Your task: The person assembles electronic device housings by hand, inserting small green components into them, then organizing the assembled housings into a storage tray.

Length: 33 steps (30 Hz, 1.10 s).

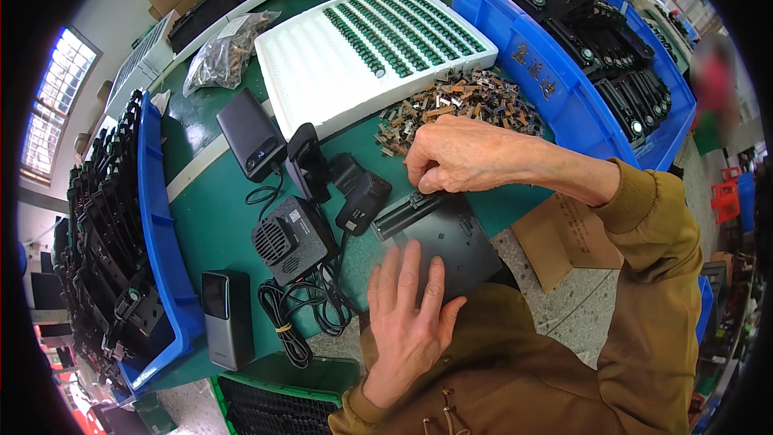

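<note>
The left hand (407, 318) lies open and flat on the dark plate (459, 246), with its fingers spread, holding it down. The plate sits at the near edge of the green table (193, 225), right in front of the person. The right hand (467, 153) has its thumb and finger pinched at the far end of the long black strip (409, 216) on the plate. I cannot tell if a little piece is between them. Just past that hand is a heap of small parts (495, 105). Behind the heap is a white tray (302, 72) with rows of green bits (403, 28) on its right side. A blue bin (503, 32) full of black parts is to the right. To the left of the plate are a box with round slots (294, 238) and some black cords (286, 334).
</note>
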Available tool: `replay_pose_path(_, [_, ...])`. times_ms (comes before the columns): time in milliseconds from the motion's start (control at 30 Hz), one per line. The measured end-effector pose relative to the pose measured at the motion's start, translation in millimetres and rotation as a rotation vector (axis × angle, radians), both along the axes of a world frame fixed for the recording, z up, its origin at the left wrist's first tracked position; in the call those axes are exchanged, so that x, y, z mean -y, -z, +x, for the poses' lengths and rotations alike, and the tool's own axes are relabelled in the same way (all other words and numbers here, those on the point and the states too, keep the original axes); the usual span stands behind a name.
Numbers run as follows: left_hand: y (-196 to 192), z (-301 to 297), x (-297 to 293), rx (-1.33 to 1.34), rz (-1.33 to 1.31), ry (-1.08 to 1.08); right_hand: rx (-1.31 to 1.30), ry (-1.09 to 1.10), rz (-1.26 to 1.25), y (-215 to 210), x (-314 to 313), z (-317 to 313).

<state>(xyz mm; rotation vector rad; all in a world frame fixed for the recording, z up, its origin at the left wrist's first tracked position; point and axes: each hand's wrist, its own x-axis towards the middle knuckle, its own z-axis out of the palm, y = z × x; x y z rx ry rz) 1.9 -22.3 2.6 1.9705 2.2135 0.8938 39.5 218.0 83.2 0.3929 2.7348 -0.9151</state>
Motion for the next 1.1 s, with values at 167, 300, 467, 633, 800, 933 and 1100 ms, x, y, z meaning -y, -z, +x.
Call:
replay_pose_path(167, [-4, -6, -2, 0.02, 0.007, 0.024, -0.074, 0.103, 0.05, -28, -13, -3])
replay_pose_path(300, [-7, -10, -1, 0.02, -0.007, 0.042, -0.221, 0.159, 0.085, -31, -39, -13])
replay_pose_path(467, [-5, -10, -4, 0.047, 0.009, 0.037, -0.291, 0.367, 0.195, -22, -72, -37])
replay_pose_path(633, [-1, -8, -4, 0.068, 0.035, 0.04, -0.439, 0.399, 0.286, -1, -109, -58])
replay_pose_path(800, [1, -9, -5, 0.086, 0.037, 0.032, -0.347, 0.261, 0.329, 9, -99, -73])
replay_pose_path(933, [2, -11, -5, 0.093, 0.035, 0.034, -0.357, 0.225, 0.432, 23, -95, -79])
replay_pose_path(1100, [2, -11, -4, 0.089, 0.029, 0.032, -0.243, 0.251, 0.458, 17, -87, -88])
